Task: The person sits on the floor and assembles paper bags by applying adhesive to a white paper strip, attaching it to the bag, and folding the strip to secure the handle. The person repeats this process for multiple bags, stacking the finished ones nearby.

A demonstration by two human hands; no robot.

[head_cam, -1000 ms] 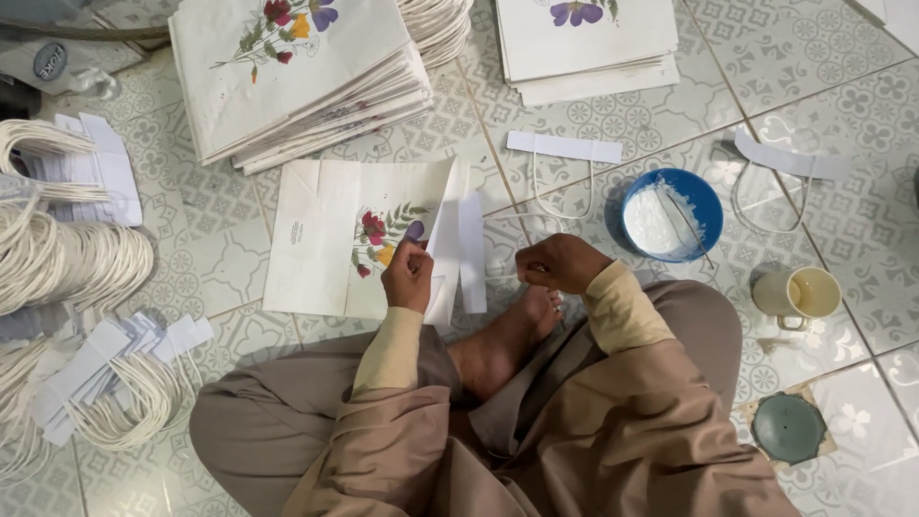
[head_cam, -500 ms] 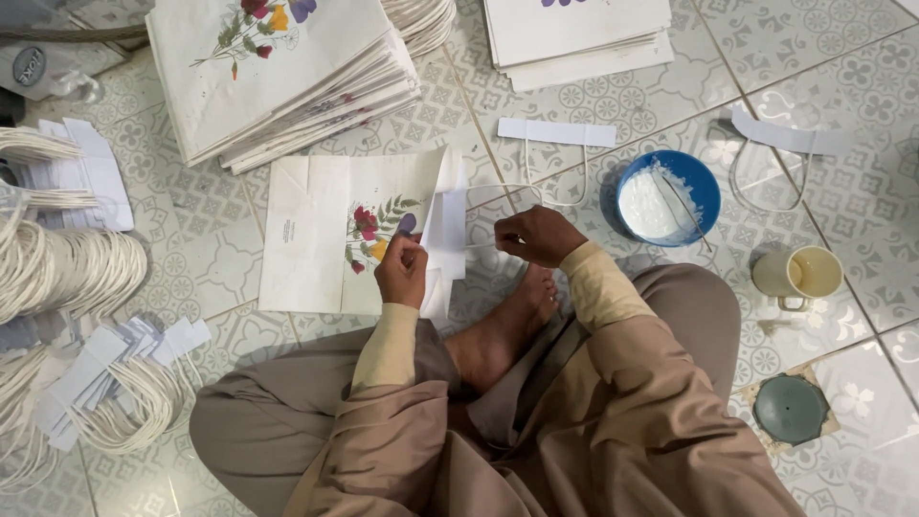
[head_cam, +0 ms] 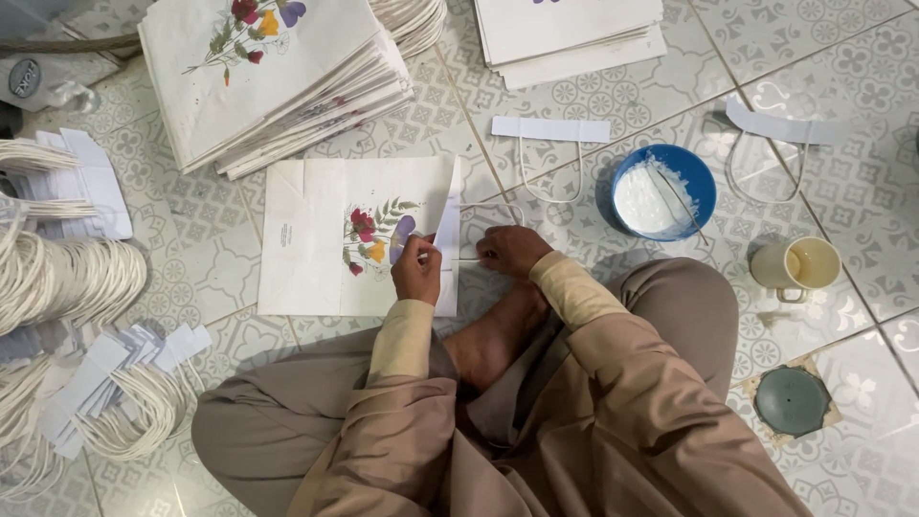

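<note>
- A flat white paper bag with a printed flower spray lies on the tiled floor, just beyond the seated person's bare foot.
- A white paper strip with a cord handle stands along the bag's right edge, its loop reaching right toward the other hand.
- The left hand rests on the bag's right part, fingers pinched on the strip.
- The right hand sits just right of the bag, fingers curled and clenched around the thin cord.
- Right of the hands stands a blue bowl of white paste with a stick in it.
- Nearer and further right is a pale mug; near right lies a round green lid.
- Two more handle strips lie far of the bowl and right of it.
- Far left a thick stack of printed bags leans; another white stack lies far centre.
- At the left edge are bundles of cord handles and loose strips.
</note>
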